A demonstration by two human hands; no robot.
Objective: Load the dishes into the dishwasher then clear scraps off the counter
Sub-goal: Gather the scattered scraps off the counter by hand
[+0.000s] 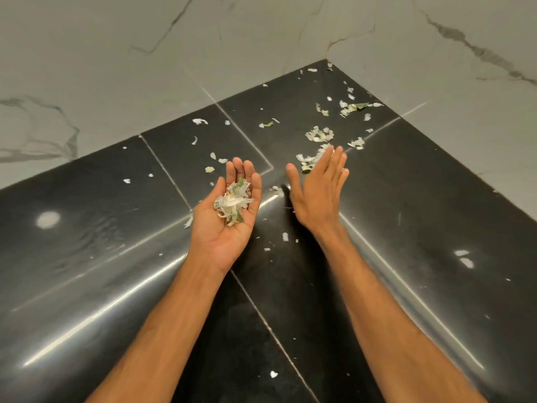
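Scraps (234,203) lie in cupped left hand (223,231); right hand (316,193) flat, empty, over counter (406,228).

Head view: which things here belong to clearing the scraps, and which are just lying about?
Part of the job:
- left hand, palm up
- heap of white and green scraps in that palm
- right hand, fingers straight, beside the loose scraps
- black counter

Just there:
- marble walls
- light reflection on the counter
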